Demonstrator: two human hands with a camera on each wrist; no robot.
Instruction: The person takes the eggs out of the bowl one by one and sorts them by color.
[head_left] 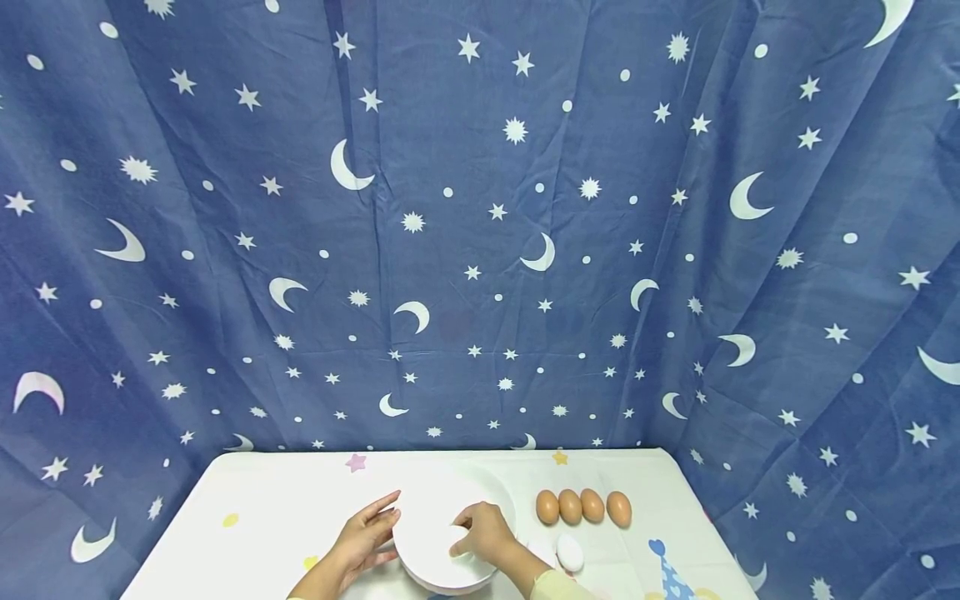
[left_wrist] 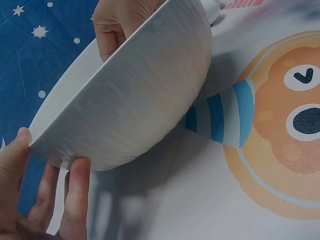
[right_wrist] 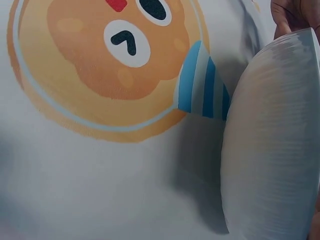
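Note:
A large white bowl (head_left: 427, 546) stands near the front of the table. My left hand (head_left: 365, 537) rests against the bowl's left outer side, its fingers spread and fairly straight; in the left wrist view the fingertips (left_wrist: 80, 165) touch the outer wall near the rim. My right hand (head_left: 486, 533) reaches inside the bowl and pinches a white egg (head_left: 458, 535), mostly covered by the fingers. The right wrist view shows the bowl's outside (right_wrist: 272, 140), and its wall hides the egg. To the bowl's right lies another white egg (head_left: 570, 552).
Several brown eggs (head_left: 571, 507) form a row at the right of the bowl. One more white egg (head_left: 542, 552) is partly covered by the right forearm. The white tablecloth (head_left: 285, 500) bears cartoon prints. Behind the table hangs a blue curtain (head_left: 465, 317) with moons and stars.

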